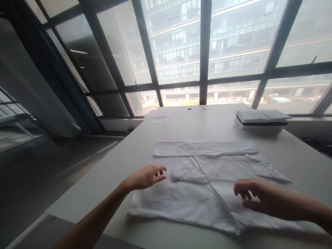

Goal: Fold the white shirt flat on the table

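Observation:
A white cloth garment (186, 204) lies spread and partly folded on the white table (202, 124). Its far edge is turned over into a long flat band, and a smaller folded piece sits near the middle. Creases and a slanting edge run across it toward me. My left hand (149, 175) hovers over the garment's left side, fingers loosely bent and apart, holding nothing. Above the right side is my right hand (255, 197), its fingers curved and parted with no cloth between them. Whether either hand brushes the fabric, I cannot tell.
A stack of folded white cloth with a dark layer (261, 119) stands at the table's back right. Several white sheets (157, 114) lie at the far left corner. Large windows (178, 45) rise behind the table, and a dark curtain (59, 76) hangs at left.

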`<state>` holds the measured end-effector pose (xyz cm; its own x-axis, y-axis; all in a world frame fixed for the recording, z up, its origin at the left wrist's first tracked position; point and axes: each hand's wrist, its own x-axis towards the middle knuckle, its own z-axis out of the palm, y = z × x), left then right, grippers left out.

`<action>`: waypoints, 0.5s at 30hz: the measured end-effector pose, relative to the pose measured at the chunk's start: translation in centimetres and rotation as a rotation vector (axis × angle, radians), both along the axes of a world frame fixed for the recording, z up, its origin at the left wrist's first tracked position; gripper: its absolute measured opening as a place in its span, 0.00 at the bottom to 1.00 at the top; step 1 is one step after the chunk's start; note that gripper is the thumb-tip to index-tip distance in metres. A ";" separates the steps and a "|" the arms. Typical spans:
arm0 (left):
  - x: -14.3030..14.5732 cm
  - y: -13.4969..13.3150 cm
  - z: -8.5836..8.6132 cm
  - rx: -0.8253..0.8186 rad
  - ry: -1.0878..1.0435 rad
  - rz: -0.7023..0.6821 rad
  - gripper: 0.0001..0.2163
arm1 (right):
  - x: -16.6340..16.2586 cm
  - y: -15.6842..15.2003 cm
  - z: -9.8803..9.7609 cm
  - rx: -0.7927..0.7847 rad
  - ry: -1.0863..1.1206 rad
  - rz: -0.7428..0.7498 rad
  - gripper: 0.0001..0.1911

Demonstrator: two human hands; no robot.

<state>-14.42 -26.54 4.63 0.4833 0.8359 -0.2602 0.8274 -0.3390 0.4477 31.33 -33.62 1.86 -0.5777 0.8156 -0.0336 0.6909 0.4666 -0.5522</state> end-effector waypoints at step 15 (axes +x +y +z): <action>5.0 6.2 -1.7 -0.029 -0.209 -0.048 0.10 | -13.3 13.2 -3.3 -0.184 0.421 -0.106 0.32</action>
<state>-9.38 -20.37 2.96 0.5683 0.8042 -0.1739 0.6986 -0.3600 0.6183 17.99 -20.45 -1.43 -0.4857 0.8734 0.0359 0.4280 0.2734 -0.8614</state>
